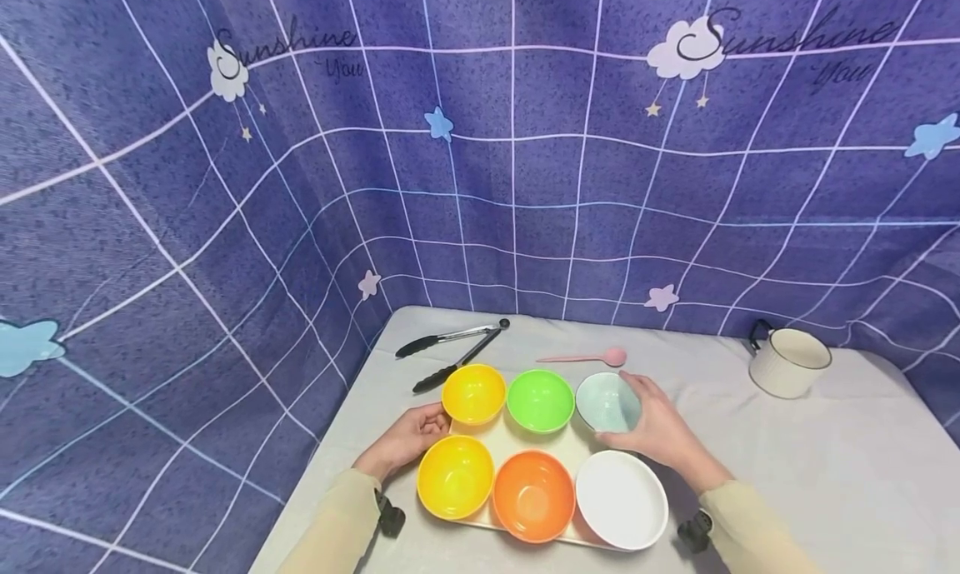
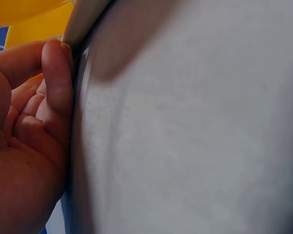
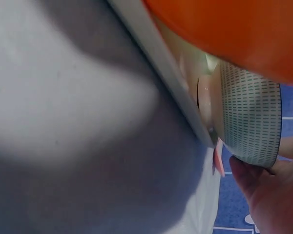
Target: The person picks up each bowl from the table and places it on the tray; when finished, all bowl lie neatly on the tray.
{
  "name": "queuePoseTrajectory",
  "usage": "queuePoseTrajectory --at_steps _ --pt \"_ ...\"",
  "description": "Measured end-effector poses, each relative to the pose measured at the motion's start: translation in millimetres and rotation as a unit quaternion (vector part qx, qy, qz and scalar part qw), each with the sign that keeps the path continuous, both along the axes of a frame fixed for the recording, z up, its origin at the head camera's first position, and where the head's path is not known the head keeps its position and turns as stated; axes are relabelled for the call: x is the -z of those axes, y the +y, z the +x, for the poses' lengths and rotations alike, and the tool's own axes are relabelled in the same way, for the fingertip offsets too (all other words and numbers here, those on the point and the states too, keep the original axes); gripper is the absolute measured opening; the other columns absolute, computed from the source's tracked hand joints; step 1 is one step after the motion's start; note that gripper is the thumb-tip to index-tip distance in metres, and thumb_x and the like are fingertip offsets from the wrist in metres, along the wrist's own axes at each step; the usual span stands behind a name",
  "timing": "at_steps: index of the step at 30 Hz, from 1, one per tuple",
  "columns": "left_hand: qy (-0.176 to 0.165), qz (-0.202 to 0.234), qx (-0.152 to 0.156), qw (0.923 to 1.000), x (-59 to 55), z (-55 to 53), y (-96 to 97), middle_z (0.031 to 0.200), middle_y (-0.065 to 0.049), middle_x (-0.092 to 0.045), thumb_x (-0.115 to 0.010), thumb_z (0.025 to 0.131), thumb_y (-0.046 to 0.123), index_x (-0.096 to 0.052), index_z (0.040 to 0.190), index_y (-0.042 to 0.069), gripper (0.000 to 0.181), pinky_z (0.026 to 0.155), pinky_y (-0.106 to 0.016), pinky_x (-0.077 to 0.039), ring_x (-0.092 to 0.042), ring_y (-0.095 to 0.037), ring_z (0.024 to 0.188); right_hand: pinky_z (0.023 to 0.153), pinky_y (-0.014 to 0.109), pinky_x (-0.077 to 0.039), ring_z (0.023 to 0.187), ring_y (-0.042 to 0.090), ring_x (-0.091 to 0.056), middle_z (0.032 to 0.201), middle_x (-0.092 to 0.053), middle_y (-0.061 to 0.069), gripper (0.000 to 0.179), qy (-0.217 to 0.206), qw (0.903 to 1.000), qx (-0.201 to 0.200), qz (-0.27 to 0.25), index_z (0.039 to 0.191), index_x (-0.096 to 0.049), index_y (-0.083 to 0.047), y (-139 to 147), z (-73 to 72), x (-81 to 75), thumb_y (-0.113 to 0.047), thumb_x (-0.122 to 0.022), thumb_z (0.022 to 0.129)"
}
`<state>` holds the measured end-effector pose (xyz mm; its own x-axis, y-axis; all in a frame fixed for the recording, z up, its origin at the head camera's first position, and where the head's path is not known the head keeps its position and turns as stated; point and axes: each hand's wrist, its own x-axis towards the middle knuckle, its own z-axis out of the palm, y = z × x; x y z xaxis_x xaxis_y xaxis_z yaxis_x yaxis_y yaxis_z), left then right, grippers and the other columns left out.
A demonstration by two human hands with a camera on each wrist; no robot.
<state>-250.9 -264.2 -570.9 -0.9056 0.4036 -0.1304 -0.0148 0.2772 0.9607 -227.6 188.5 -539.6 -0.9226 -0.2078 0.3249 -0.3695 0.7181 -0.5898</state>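
Two rows of bowls stand on a cream tray (image 1: 517, 442). At its left edge, my left hand (image 1: 408, 437) pinches the tray rim (image 2: 90, 19) between thumb and curled fingers. Across on the right, my right hand (image 1: 660, 420) holds a pale blue bowl (image 1: 606, 401), thumb at the near side and fingers at the far rim. Its outside shows small green dashes in the right wrist view, where the bowl (image 3: 251, 114) stands on its foot over the tray. Beside it are a green bowl (image 1: 540, 401) and a small yellow bowl (image 1: 474, 395).
The front row holds a yellow bowl (image 1: 455, 477), an orange bowl (image 1: 533, 496) and a white-lined bowl (image 1: 621, 501). Behind the tray lie black-tipped tongs (image 1: 468, 351) and a pink spoon (image 1: 613, 357). A cream pot (image 1: 787, 366) stands far right, near the patterned curtain (image 1: 555, 166).
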Motion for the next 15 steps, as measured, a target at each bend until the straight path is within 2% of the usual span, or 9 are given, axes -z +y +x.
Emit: queuePoseTrajectory --at_steps 6,15 --pt "-0.001 0.002 0.0 1.0 0.5 -0.1 -1.5 0.093 -0.007 -0.062 -0.067 0.097 -0.003 -0.06 0.14 0.001 0.045 0.071 -0.022 -0.051 -0.056 -0.015 0.079 0.107 0.065 -0.04 0.132 0.049 -0.049 0.144 -0.05 0.031 0.118 -0.01 0.9999 -0.007 0.001 0.15 -0.044 0.009 3.2 -3.6 2.6 -0.052 -0.096 0.064" --pt "-0.002 -0.018 -0.011 0.9998 2.3 -4.0 -2.4 0.092 -0.006 -0.063 -0.068 0.096 -0.003 -0.061 0.141 0.005 0.046 0.069 -0.021 -0.05 -0.056 -0.014 0.077 0.109 0.066 -0.038 0.135 0.05 -0.045 0.147 -0.047 0.032 0.121 -0.024 0.9993 -0.025 -0.012 0.152 -0.041 0.01 4.1 -3.6 -0.8 -0.054 -0.096 0.066"
